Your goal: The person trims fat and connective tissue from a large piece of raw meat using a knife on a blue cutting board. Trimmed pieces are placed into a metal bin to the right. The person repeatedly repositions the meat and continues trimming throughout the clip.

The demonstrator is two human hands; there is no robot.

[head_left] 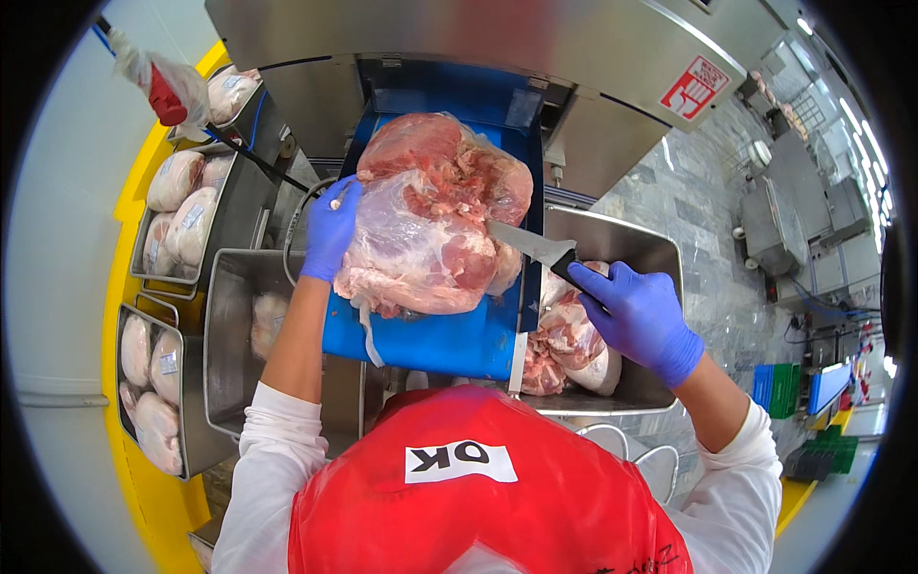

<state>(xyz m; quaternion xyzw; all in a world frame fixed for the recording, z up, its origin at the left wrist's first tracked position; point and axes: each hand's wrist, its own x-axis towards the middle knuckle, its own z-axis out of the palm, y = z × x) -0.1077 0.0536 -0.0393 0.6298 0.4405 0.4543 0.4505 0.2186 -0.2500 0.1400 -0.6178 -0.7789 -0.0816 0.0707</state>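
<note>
A large piece of raw meat (pixel 421 230) with pale fat and membrane lies on a blue belt (pixel 421 346) in front of me. My right hand (pixel 636 320), in a blue glove, is closed round the black handle of a knife (pixel 535 244). The blade points left, its tip at the meat's right side, where I cannot make out whether it is in the flesh. My left hand (pixel 332 231), also gloved, grips the meat's left edge with bent fingers. A thin pale strip (pixel 369 335) hangs from the meat's near edge over the belt.
At the right, a steel tub (pixel 660 397) holds more raw meat (pixel 574 344). Left of the belt stands another steel tub (pixel 225 383) with meat in it. Farther left, steel bins (pixel 196 430) hold wrapped pieces. A steel machine (pixel 459 33) rises behind the belt.
</note>
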